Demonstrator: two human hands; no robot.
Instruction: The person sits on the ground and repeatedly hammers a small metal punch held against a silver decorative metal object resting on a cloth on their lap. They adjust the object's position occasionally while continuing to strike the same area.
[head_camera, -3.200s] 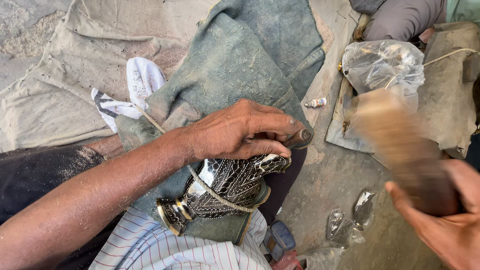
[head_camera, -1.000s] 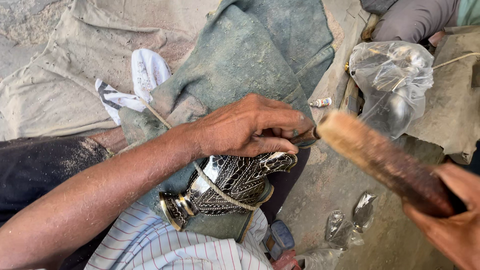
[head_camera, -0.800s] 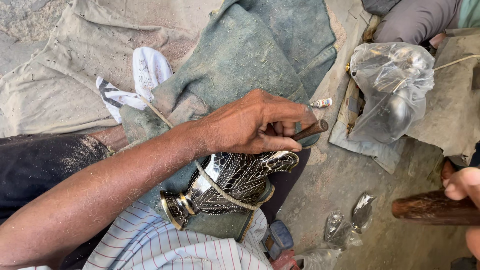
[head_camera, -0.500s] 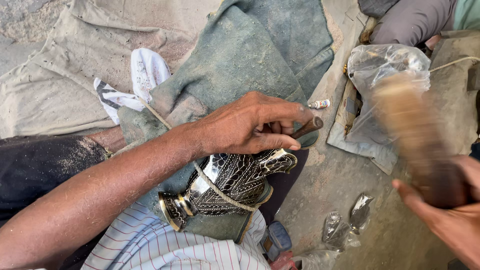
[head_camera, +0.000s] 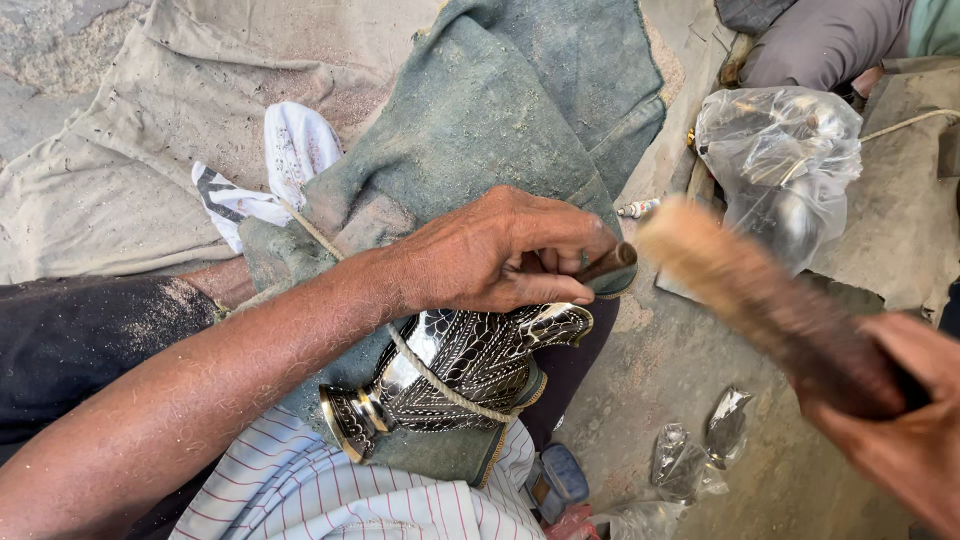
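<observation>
Vase lies roped across my lap as my left hand grips the chisel and my right hand clenches the mallet; a square strike looks best.

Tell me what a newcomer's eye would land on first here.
At centre, the black-and-silver engraved metal vase lies on its side on a dusty green cloth, bound by a cord. The left hand rests on it, pinching a small rod-like punch. At right, the right hand grips a blurred wooden mallet.
</observation>
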